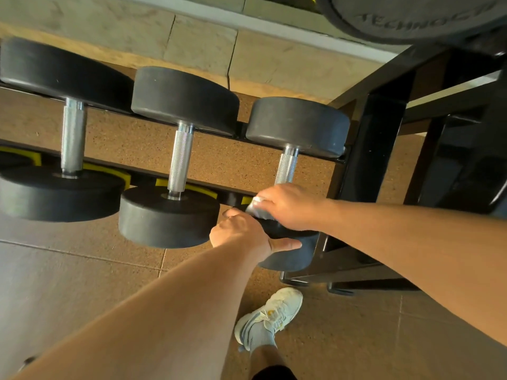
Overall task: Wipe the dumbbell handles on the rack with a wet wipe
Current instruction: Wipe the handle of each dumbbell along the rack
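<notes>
Both hands on the end dumbbell of the rack.
Right hand (288, 207) grips the wet wipe (256, 208) at the near end of the handle (288, 165); left hand (241, 234) clasps the near weight head (290, 256). The rack (365, 149) holds three dumbbells side by side.

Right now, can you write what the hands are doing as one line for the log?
left hand: grips near head of rightmost dumbbell | right hand: holds wet wipe at handle's near end
</notes>
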`<state>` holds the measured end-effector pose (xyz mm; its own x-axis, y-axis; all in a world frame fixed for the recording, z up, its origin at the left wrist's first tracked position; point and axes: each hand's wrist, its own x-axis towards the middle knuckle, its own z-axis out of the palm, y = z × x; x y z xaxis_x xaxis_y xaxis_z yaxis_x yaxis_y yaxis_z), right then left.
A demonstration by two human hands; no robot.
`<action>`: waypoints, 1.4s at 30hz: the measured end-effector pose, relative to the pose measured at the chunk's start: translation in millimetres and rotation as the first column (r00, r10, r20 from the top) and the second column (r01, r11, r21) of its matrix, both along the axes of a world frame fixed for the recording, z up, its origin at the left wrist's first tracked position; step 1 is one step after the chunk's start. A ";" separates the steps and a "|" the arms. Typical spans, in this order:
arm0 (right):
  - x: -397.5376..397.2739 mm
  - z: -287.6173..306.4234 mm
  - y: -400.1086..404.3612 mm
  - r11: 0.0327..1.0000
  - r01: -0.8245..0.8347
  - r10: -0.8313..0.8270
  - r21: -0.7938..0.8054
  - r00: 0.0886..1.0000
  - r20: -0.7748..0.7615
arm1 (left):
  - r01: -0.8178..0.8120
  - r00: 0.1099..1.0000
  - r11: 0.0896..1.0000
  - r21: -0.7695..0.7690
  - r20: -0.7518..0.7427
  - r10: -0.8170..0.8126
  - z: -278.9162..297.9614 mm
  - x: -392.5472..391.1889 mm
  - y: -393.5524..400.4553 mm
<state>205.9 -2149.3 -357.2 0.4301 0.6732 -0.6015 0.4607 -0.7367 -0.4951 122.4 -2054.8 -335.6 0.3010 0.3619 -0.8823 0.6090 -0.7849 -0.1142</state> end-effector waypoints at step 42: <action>0.9 -18.0 -15.5 0.969 -0.246 0.237 -0.009 0.924 0.299 | -0.022 1.000 1.000 0.006 0.012 0.022 -7.8 -0.9 0.6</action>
